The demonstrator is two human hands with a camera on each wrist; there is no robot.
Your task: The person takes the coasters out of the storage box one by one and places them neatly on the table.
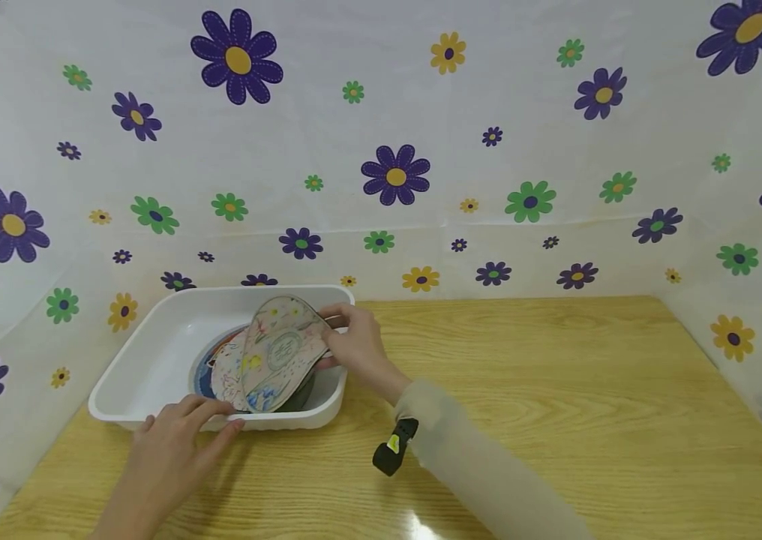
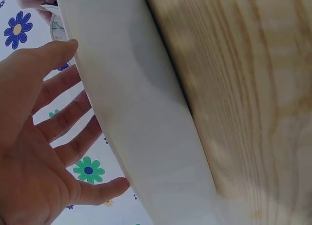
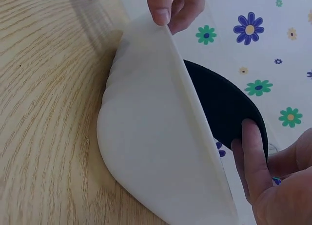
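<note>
Pinched by right hand (image 1: 357,341), floral mat (image 1: 283,349) — black back (image 3: 224,105) only in right wrist view, left hand (image 1: 175,442) touching tub (image 1: 289,421)

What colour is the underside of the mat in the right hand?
The mat's underside looks almost black, best seen in the right wrist view.

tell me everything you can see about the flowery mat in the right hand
The floral mat is thin and round-edged, pale with pink, yellow and blue flowers around a grey circular emblem; its underside looks matte black. It is tilted, partly inside the white tub, the right hand pinching its right edge. Whether it touches the other mats is unclear.
</note>
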